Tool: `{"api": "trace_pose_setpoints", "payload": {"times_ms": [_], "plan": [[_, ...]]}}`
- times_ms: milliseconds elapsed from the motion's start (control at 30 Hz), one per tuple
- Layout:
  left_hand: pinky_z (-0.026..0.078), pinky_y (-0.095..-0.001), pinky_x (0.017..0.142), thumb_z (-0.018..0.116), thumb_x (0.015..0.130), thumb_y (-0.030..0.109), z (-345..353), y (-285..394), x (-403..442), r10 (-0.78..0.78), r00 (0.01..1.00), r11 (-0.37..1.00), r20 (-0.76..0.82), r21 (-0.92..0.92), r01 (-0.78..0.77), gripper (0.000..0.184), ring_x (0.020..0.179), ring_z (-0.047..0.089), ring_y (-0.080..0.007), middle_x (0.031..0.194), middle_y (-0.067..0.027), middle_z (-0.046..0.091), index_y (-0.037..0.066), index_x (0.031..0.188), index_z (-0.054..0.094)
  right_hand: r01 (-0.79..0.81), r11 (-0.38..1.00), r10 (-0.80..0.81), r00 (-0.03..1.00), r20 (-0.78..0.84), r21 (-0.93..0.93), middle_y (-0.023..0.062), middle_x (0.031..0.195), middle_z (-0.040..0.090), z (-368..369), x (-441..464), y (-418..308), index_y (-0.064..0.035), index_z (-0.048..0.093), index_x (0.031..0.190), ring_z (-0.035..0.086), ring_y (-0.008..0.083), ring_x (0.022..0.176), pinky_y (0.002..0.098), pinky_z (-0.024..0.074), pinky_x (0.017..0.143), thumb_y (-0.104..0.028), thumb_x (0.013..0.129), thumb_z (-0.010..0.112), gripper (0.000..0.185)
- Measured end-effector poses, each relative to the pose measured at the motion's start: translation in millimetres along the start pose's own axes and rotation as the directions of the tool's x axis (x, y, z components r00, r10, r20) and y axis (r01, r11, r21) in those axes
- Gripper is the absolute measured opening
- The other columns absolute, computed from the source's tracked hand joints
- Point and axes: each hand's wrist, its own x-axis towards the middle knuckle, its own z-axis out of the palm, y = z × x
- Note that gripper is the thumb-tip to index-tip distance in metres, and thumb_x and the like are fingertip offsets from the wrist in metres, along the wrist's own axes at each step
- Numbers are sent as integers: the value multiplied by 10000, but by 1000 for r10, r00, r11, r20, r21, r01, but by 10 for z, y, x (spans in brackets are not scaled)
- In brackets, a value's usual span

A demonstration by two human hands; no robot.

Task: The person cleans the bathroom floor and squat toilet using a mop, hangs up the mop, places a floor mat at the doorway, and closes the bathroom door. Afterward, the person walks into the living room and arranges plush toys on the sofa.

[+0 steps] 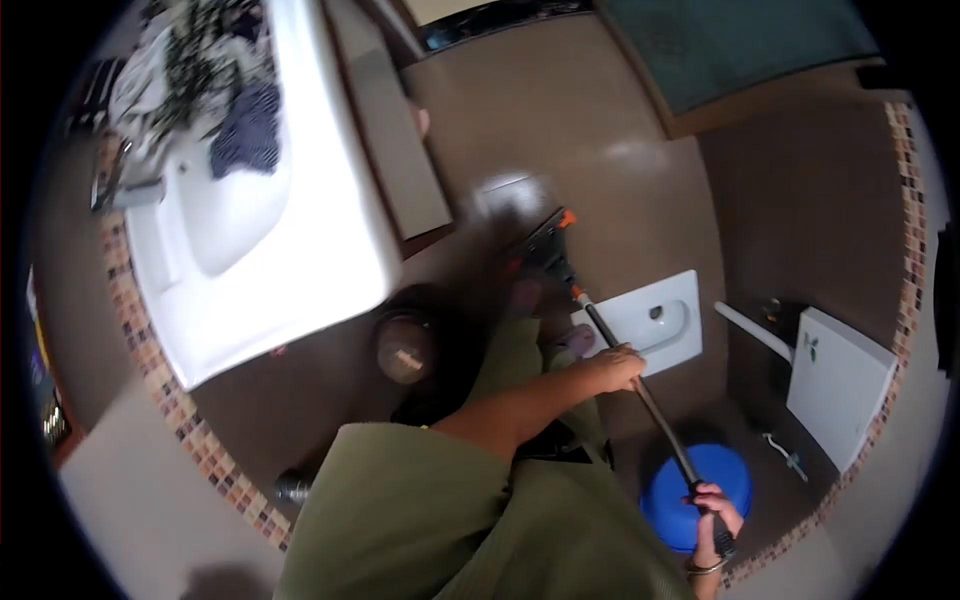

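- Olive garment (pixel 400 510), nearest the camera, spreads across the lower view; bare forearms extend beyond it.
- Long-handled floor tool (pixel 660 418): slanted from the lower right toward the view's middle, its working end over the brown floor (pixel 620 215), beyond the squat pan (pixel 622 308). Contact with the floor cannot be told.
- Shaft: straight, slender and greyish, with a paler section near the head and a dark, ridged handle end (pixel 724 543).
- Head (pixel 547 245): dark and angular, with bright orange at one tip and at the joint; its near edge is lost in shadow and blur.
- Left hand (pixel 615 368): grip closed around the middle of the shaft.
- Right hand (pixel 718 513): grip clamped on the shaft near the handle end, in front of the blue container (pixel 665 505).
- White basin (pixel 330 240), left: holds bunched cloths (pixel 245 130).
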Motion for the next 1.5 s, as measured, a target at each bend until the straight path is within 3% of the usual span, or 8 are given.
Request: {"api": "trace_pose_setpoints", "payload": {"times_ms": [100,367,500,667,800,1067,1167,1500], "plan": [[417,-408,835,702,650,208,-52,-130,-200,-44,987,995,-156,78,57,240,916,535,-338,864,-147,586,41,767,576,-67,993,62,997,51,95,202,1007,569,-26,265,-91,56,567,877,608,266,806,365,495,758,-334,860,585,390],[435,-442,762,661,691,169,-697,-874,-1556,-326,920,864,-216,328,383,161,879,549,-380,838,-158,594,65,790,588,8,989,-72,904,421,151,184,1056,605,845,922,583,38,604,956,588,237,978,369,482,833,20,805,565,157],[420,-384,889,648,718,165,-700,-928,-1920,-822,462,419,-334,195,887,250,1041,500,-323,1080,-134,525,127,964,626,366,908,-407,651,641,204,157,1046,625,1421,1043,740,-7,616,980,598,250,997,344,466,854,37,766,582,221],[397,-388,918,639,667,63,-185,-917,-1168,-459,661,732,-593,169,660,360,1073,476,-301,1086,-96,543,183,1007,643,337,924,-380,771,511,178,156,1034,628,598,953,810,-5,622,954,606,271,979,340,467,844,17,750,607,206],[427,-404,825,647,582,15,521,-713,-191,-68,888,928,-455,297,224,404,969,524,-319,1000,-104,584,109,974,620,210,970,-167,940,299,-120,182,971,634,-261,366,731,15,630,881,623,271,918,329,479,805,27,728,613,154],[347,-455,841,606,743,118,1039,594,834,-318,946,880,-62,351,319,125,951,555,-253,932,-39,642,164,859,612,56,981,-53,998,19,-186,172,966,609,-1035,-383,557,29,609,871,626,215,739,303,501,679,-87,764,636,160],[339,-447,816,609,728,111,878,657,627,-303,940,890,-156,307,338,116,942,560,-247,885,-28,642,171,827,596,88,988,-84,996,35,-126,179,966,613,-1105,-298,537,31,610,845,622,234,736,337,496,732,-138,750,631,195],[421,-447,791,641,744,166,864,351,-695,-557,730,777,-396,63,627,262,961,577,-294,920,-111,623,113,984,548,460,883,-390,607,692,95,123,956,656,-748,593,535,-2,639,849,634,202,838,320,496,780,-10,741,606,113]]}}
